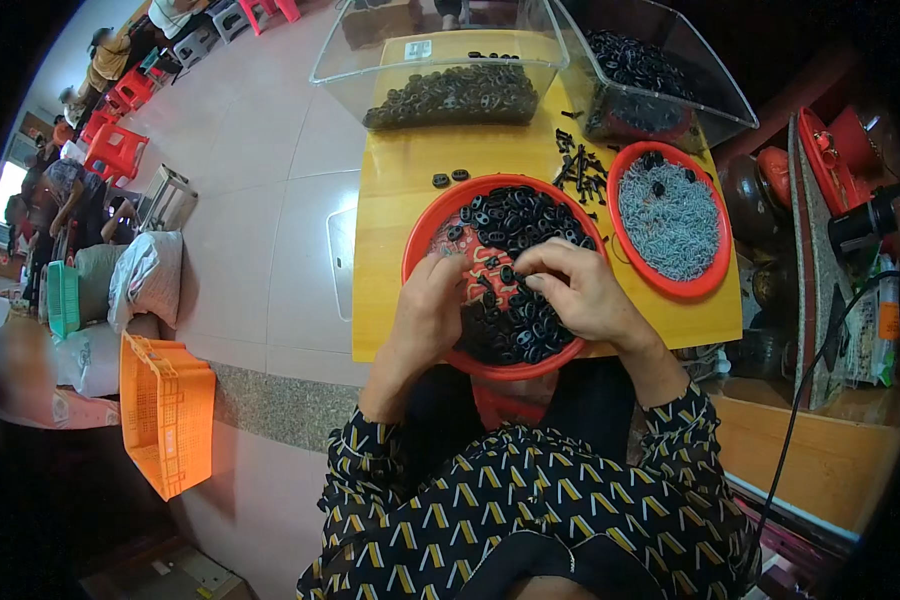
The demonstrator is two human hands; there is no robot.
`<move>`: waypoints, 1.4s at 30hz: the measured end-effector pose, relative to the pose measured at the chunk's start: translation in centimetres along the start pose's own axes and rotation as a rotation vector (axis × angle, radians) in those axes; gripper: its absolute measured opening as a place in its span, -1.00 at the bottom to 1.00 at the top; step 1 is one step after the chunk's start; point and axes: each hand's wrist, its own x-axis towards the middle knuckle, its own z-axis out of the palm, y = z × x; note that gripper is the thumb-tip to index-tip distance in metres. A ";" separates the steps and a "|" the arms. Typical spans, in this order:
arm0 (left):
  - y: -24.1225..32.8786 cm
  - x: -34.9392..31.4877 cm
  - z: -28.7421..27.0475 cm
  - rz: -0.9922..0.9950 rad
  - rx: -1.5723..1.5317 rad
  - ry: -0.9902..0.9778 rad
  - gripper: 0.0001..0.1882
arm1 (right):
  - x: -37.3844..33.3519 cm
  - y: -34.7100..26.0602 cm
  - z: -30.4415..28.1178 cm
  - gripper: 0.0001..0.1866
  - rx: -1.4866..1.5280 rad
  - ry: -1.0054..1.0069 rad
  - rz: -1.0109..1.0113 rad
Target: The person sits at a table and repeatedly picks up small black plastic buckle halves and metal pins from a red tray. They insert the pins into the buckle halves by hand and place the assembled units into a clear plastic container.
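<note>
A round red tray point(432, 222) on a small yellow table point(395, 180) holds a heap of small black plastic pieces point(515, 215). My left hand point(430, 305) rests in the tray's near left part, fingers curled into the pieces. My right hand point(580, 290) is over the heap's middle, its fingertips pinched on one small black piece point(507, 273). The two hands almost meet above the tray. What my left fingers hold is hidden.
A second red tray point(712, 285) of grey metal bits sits to the right. Two clear bins, one with dark pieces point(450, 95) and one with black rings point(635, 65), stand at the table's far edge. An orange crate point(165, 410) lies on the floor left; people and red stools are farther off.
</note>
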 end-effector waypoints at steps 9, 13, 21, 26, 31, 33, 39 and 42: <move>2.8 -2.6 1.6 -0.511 -1.180 0.154 -0.97 | -2.6 0.4 2.4 -0.91 0.953 0.080 0.307; 2.6 -2.9 2.2 -0.478 -1.314 0.169 -0.93 | -3.0 0.7 3.9 -0.93 0.849 0.161 0.205; 2.8 -3.2 2.6 -0.472 -1.419 0.180 -0.92 | -3.4 -0.7 4.1 -0.92 0.802 0.109 0.308; 3.1 -3.1 2.8 -0.519 -1.469 0.196 -0.93 | -3.6 -1.1 4.4 -0.90 0.816 0.103 0.360; 3.2 -3.6 3.2 -0.586 -1.567 0.220 -0.93 | -3.4 -2.3 4.9 -0.92 0.764 0.146 0.400; 3.3 -3.8 3.4 -0.603 -1.601 0.234 -0.93 | -3.5 -2.1 5.3 -0.93 0.744 0.165 0.376; 4.0 -3.9 3.8 -0.662 -1.672 0.305 -0.92 | -3.6 -2.0 6.1 -0.93 0.721 0.215 0.334; 4.0 -4.0 4.0 -0.666 -1.678 0.318 -0.92 | -3.6 -2.0 6.3 -0.93 0.713 0.228 0.334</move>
